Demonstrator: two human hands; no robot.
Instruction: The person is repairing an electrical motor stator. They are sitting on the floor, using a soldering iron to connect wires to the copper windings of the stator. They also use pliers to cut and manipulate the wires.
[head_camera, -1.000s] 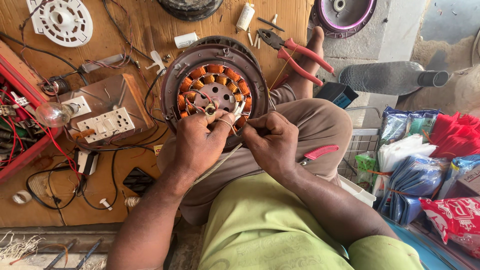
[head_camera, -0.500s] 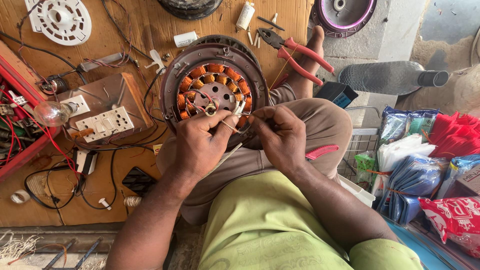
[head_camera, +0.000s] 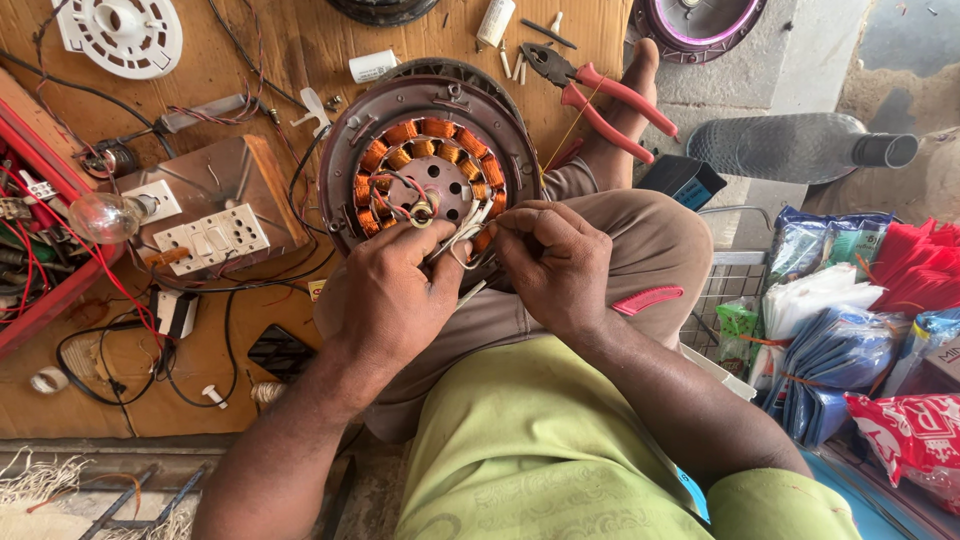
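A round brown fan motor (head_camera: 430, 165) with a ring of copper windings rests against my knee. Red and white lead wires (head_camera: 455, 228) come out of its lower right side. My left hand (head_camera: 385, 295) pinches these wires between thumb and fingers at the motor's lower edge. My right hand (head_camera: 555, 262) sits just to the right of it, fingertips closed on the same thin wires. Both hands nearly touch each other over my brown-trousered leg.
Red-handled pliers (head_camera: 600, 90) lie at the upper right of the motor. A wooden switch board (head_camera: 215, 210) with a bulb (head_camera: 105, 215) sits to the left, with a red tray (head_camera: 35, 250) of wires. A white fan cover (head_camera: 125, 35) lies top left. Packets (head_camera: 850, 330) are stacked at right.
Both hands have shifted slightly on the wires at the motor's lower edge; my right hand's fingers have drawn closer to my left thumb. The motor stays in place.
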